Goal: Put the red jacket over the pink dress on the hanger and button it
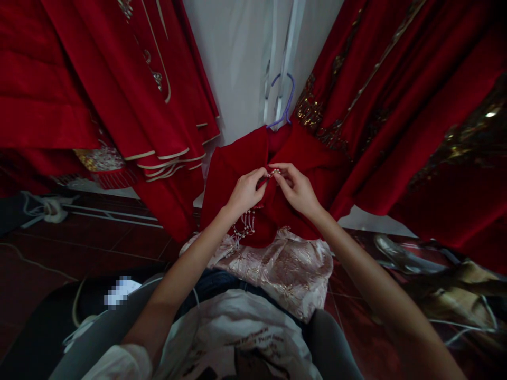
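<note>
A red jacket (233, 153) with a wide collar hangs in front of me on a purple hanger (291, 100). My left hand (249, 191) and my right hand (297, 189) meet at its front, fingertips pinched close together. Between them is a small beaded ornament (274, 172); each hand grips one side of it. Strings of pale beads (246, 224) dangle below my left hand. Under the jacket, a pale pink brocade cloth (277, 264) with a gold pattern lies over my lap. The fingertips partly cover the ornament, so its exact shape is hidden.
Red garments with pale piping (158, 153) hang at the left. More red garments with gold sequins (380, 105) hang at the right, near white doors (237, 63). Bags and cords (455, 301) lie on the dark red tiled floor (119, 237). A lit, blurred-out phone (122, 292) is at lower left.
</note>
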`<action>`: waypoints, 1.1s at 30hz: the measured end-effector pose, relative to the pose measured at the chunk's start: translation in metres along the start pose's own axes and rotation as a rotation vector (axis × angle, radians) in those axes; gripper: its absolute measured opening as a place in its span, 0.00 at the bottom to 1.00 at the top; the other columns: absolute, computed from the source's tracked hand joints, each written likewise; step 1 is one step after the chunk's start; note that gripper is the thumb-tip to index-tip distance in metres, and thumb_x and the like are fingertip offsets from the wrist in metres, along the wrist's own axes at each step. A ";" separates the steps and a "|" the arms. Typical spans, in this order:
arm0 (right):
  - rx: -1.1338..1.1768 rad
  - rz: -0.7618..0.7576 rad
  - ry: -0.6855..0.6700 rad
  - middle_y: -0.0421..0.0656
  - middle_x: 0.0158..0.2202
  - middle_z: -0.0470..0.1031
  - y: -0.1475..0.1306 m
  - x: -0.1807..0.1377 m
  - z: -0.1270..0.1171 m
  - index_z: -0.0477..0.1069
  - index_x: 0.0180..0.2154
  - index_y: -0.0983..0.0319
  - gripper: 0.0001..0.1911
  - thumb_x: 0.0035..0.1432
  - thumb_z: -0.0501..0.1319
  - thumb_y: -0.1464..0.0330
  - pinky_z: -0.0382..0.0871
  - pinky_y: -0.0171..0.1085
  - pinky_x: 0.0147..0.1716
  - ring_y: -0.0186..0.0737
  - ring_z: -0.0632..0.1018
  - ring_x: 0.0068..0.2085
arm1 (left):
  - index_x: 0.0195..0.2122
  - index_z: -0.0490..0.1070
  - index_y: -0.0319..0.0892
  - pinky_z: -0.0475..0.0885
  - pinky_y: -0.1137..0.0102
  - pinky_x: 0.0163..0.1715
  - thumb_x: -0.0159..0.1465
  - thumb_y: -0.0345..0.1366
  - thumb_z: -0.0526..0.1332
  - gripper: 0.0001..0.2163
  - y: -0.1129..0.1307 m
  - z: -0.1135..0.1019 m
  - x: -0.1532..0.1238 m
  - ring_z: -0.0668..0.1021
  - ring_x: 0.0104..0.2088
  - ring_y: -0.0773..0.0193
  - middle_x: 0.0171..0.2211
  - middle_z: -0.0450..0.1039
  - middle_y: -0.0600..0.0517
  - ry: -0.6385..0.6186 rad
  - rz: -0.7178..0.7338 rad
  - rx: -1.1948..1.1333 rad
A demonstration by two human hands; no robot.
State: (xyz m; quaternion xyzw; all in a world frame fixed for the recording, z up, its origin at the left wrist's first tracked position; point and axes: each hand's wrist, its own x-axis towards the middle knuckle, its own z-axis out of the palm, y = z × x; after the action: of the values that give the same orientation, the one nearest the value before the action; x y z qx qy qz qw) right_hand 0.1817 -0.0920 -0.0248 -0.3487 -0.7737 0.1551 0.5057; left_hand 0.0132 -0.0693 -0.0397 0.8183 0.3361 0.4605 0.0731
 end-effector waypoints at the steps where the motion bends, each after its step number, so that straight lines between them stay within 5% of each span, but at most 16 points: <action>1: -0.019 -0.012 0.001 0.45 0.48 0.74 -0.001 0.001 -0.001 0.68 0.51 0.57 0.14 0.67 0.53 0.62 0.73 0.39 0.43 0.40 0.77 0.46 | 0.38 0.67 0.42 0.69 0.72 0.37 0.63 0.27 0.55 0.05 0.001 -0.001 0.001 0.76 0.35 0.65 0.36 0.74 0.51 -0.012 0.007 0.005; 9: -0.227 -0.125 0.005 0.46 0.47 0.75 -0.007 0.003 -0.012 0.70 0.51 0.56 0.14 0.67 0.53 0.66 0.70 0.45 0.50 0.44 0.75 0.48 | 0.37 0.69 0.41 0.69 0.69 0.36 0.63 0.30 0.54 0.05 0.012 -0.016 0.010 0.73 0.32 0.64 0.33 0.71 0.51 -0.120 0.089 0.135; 33: -0.262 -0.111 0.021 0.45 0.43 0.77 -0.010 0.002 -0.012 0.73 0.53 0.56 0.16 0.65 0.56 0.66 0.72 0.40 0.38 0.41 0.77 0.39 | 0.32 0.70 0.41 0.67 0.70 0.32 0.65 0.32 0.55 0.06 0.013 -0.009 0.008 0.73 0.29 0.66 0.29 0.71 0.52 -0.032 0.052 0.147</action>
State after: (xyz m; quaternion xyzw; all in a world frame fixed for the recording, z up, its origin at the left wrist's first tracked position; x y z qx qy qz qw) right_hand 0.1885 -0.0989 -0.0123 -0.3701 -0.8001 0.0209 0.4716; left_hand 0.0154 -0.0763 -0.0233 0.8371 0.3462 0.4234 0.0062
